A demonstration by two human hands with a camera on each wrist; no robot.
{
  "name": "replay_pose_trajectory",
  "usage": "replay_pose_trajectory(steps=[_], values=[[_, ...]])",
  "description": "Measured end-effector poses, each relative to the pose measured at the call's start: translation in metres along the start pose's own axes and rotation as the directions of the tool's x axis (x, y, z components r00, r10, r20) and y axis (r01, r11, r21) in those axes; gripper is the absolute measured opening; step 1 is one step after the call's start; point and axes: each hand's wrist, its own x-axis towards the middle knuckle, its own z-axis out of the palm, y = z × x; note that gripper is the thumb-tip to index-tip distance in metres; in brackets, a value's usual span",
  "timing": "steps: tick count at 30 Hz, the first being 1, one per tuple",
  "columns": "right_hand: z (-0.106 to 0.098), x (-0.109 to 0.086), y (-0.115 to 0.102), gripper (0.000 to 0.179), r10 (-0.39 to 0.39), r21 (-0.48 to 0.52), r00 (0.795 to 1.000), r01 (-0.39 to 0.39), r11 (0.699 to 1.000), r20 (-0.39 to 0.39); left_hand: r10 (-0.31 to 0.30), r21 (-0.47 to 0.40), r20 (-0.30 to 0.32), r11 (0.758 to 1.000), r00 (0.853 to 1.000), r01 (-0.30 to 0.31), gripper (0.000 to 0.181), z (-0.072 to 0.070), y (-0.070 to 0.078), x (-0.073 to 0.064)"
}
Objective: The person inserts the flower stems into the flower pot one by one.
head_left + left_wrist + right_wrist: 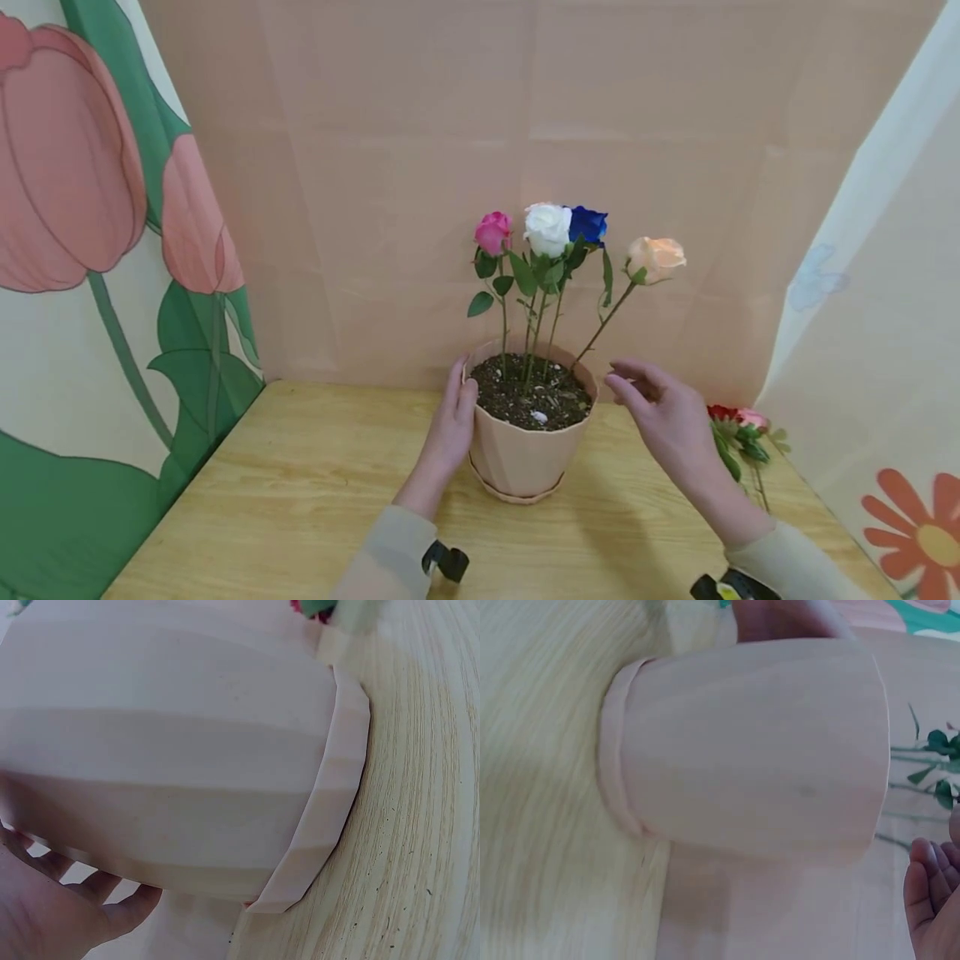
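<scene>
A pale pink flower pot (pixel 517 450) full of dark soil (pixel 525 396) stands on a matching saucer (pixel 517 497). My left hand (pixel 452 417) holds the pot's left side near the rim, its fingers partly hidden behind the wall in the left wrist view. In the soil stand a magenta rose (pixel 493 232), a white rose (pixel 547 229), a blue rose (pixel 588 225) and a peach rose (pixel 655 259). The peach one leans right. Right of the rim, my right hand (pixel 671 417) hovers near that stem with loosely bent fingers, holding nothing.
Red and pink flowers (pixel 742 425) with green leaves lie at the table's right side. The wooden table (pixel 300 483) meets a pinkish backdrop (pixel 375 208) behind the pot. Flower-printed panels (pixel 892 400) flank both sides.
</scene>
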Motion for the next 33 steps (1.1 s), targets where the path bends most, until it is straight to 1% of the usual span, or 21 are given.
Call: replay_pose_trajectory(steps=[3, 7, 10, 14, 16, 19, 24, 30, 33], values=[[-0.011, -0.004, 0.011, 0.030, -0.004, -0.044, 1.000, 0.003, 0.999, -0.004, 0.010, 0.006, 0.000, 1.000, 1.000, -0.010, 0.057, 0.000, 0.000, 0.000], [-0.024, -0.010, 0.024, 0.031, 0.013, -0.082, 1.000, -0.012, 0.997, 0.004, 0.022, 0.013, 0.002, 1.000, 1.000, -0.022, 0.056, -0.001, 0.000, -0.001], [-0.033, -0.014, 0.033, 0.031, 0.018, -0.087, 1.000, -0.016, 0.996, 0.014, 0.025, 0.017, 0.001, 1.000, 1.000, -0.025, 0.056, -0.001, 0.000, -0.001], [-0.042, -0.019, 0.046, 0.029, 0.004, -0.070, 1.000, -0.004, 0.998, 0.008, 0.033, 0.014, 0.001, 0.999, 0.999, -0.033, 0.056, -0.001, 0.000, -0.002], [-0.047, -0.021, 0.053, 0.028, 0.011, -0.069, 1.000, -0.011, 0.998, 0.007, 0.032, 0.010, 0.001, 0.999, 0.999, -0.032, 0.056, -0.001, 0.000, -0.002], [-0.056, -0.025, 0.066, 0.028, 0.037, -0.097, 0.999, -0.036, 0.995, 0.013, 0.022, 0.007, -0.002, 1.000, 1.000, -0.022, 0.056, 0.000, 0.001, -0.002], [-0.071, -0.033, 0.086, 0.029, 0.083, -0.193, 0.996, -0.079, 0.978, 0.014, 0.014, 0.018, -0.001, 1.000, 1.000, -0.014, 0.056, 0.001, 0.000, -0.001], [-0.085, -0.040, 0.106, 0.038, 0.157, -0.242, 0.986, -0.140, 0.960, 0.054, 0.010, 0.003, 0.005, 1.000, 1.000, -0.010, 0.056, 0.000, 0.000, 0.000], [-0.090, -0.043, 0.118, 0.041, 0.172, -0.258, 0.984, -0.152, 0.954, 0.057, 0.012, 0.004, 0.003, 1.000, 1.000, -0.012, 0.056, -0.001, 0.000, 0.000]])
